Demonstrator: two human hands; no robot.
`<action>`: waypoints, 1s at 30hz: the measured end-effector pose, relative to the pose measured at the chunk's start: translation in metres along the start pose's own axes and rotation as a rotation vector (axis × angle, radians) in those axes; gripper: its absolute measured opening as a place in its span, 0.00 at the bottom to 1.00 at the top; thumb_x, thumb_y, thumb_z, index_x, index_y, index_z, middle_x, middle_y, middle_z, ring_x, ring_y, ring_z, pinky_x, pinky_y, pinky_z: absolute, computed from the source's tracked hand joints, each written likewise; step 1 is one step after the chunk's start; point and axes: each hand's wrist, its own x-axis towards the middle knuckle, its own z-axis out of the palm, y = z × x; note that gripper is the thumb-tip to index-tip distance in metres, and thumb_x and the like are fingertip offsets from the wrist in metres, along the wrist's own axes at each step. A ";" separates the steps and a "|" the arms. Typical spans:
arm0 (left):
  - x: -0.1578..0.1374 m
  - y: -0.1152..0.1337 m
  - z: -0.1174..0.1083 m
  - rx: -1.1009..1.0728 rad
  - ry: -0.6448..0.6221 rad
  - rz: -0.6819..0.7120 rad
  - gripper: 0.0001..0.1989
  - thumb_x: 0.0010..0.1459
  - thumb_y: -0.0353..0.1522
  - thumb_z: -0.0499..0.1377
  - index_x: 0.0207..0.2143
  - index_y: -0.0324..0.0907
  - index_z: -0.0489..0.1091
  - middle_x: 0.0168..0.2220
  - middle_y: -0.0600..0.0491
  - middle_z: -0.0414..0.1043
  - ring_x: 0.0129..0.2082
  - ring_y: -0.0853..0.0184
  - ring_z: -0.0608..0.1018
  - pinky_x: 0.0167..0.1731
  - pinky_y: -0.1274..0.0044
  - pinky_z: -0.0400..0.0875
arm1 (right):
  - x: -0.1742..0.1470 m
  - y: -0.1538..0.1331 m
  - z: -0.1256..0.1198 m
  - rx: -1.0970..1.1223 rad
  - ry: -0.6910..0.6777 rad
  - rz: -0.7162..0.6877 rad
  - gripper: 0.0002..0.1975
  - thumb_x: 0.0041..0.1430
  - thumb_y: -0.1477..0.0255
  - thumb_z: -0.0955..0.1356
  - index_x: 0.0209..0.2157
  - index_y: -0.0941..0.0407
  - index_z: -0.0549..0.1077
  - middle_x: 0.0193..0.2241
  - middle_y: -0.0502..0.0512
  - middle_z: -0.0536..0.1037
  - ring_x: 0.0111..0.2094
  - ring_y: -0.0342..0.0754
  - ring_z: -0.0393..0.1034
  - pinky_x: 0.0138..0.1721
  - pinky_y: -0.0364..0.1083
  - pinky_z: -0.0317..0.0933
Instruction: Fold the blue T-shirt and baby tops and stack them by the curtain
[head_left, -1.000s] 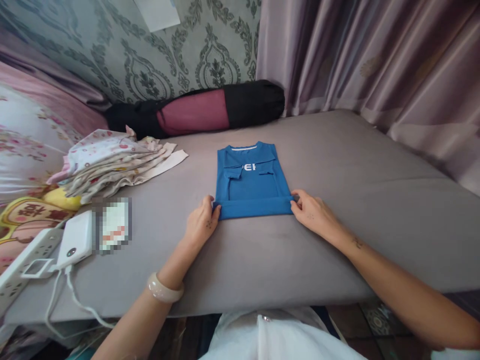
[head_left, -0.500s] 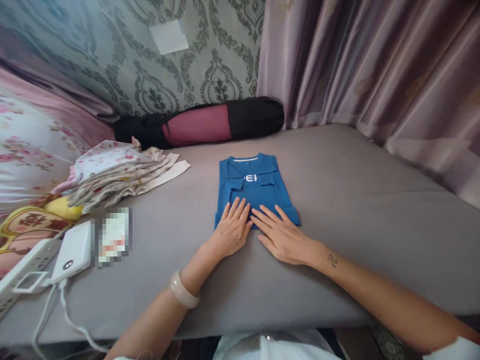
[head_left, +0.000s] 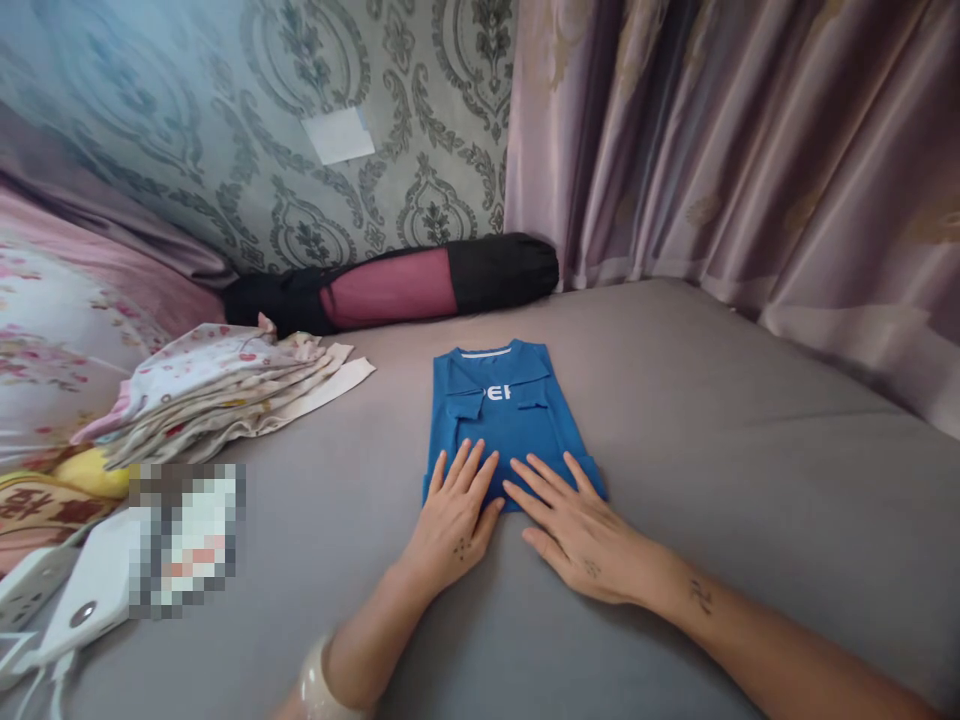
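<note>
While the folded blue shirt lies on the grey sheet, the left hand and right hand rest flat on its near edge, side by side, their fingers outstretched and slightly apart.

Shows grey-covered bed, faintly creased at right | carries folded blue shirt near middle, well apart from the rest | carries loose pile of pale clothes at left | carries long black-and-pink bag at far edge | carries white power bank, power strip and pixelated item at near left, close together
</note>
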 end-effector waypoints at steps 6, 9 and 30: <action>-0.004 -0.004 0.006 0.014 -0.046 0.019 0.25 0.68 0.36 0.44 0.66 0.52 0.49 0.68 0.49 0.49 0.68 0.57 0.51 0.63 0.56 0.53 | -0.006 0.007 -0.001 0.013 -0.022 0.043 0.27 0.69 0.59 0.56 0.66 0.47 0.51 0.67 0.56 0.49 0.68 0.58 0.39 0.64 0.69 0.36; -0.004 -0.004 0.008 0.010 -0.076 0.013 0.25 0.68 0.36 0.43 0.67 0.53 0.48 0.68 0.48 0.47 0.68 0.57 0.50 0.62 0.56 0.53 | -0.007 0.007 -0.001 0.026 -0.054 0.046 0.27 0.69 0.58 0.55 0.67 0.47 0.50 0.68 0.56 0.48 0.68 0.58 0.38 0.64 0.69 0.35; -0.008 -0.023 0.015 0.056 -0.038 -0.219 0.31 0.67 0.46 0.41 0.66 0.38 0.51 0.67 0.40 0.48 0.67 0.55 0.51 0.63 0.57 0.51 | -0.007 0.027 0.005 -0.071 -0.014 0.244 0.34 0.68 0.54 0.51 0.67 0.60 0.48 0.68 0.62 0.43 0.68 0.54 0.34 0.66 0.61 0.36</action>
